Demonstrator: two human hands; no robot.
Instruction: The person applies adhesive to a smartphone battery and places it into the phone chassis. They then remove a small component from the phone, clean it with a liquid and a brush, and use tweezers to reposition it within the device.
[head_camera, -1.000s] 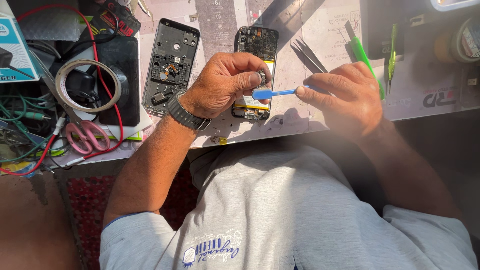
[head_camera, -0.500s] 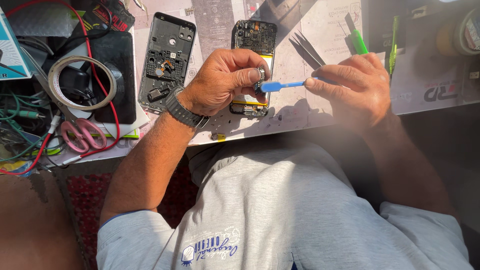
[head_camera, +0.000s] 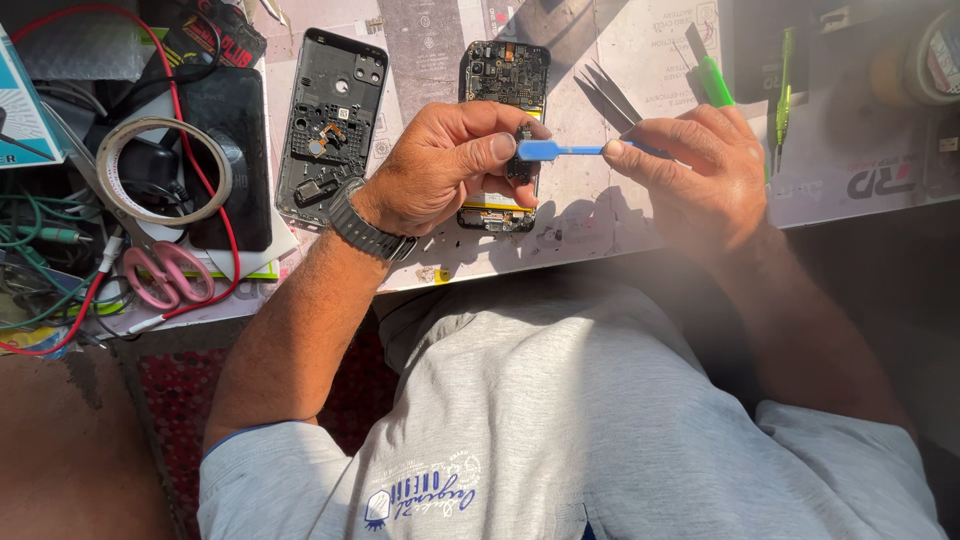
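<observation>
Your left hand (head_camera: 445, 165) fingers pinch a small black part over the opened phone (head_camera: 503, 75); your right hand (head_camera: 700, 170) fingers grip the blue pry tool (head_camera: 560, 150), its tip touching that part.

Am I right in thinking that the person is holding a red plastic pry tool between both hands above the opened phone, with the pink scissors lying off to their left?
Not quite: the head view shows that the pry tool is blue, not red. The rest holds: the left hand and the right hand hold it above the opened phone, and the pink scissors lie off to the left.
</observation>
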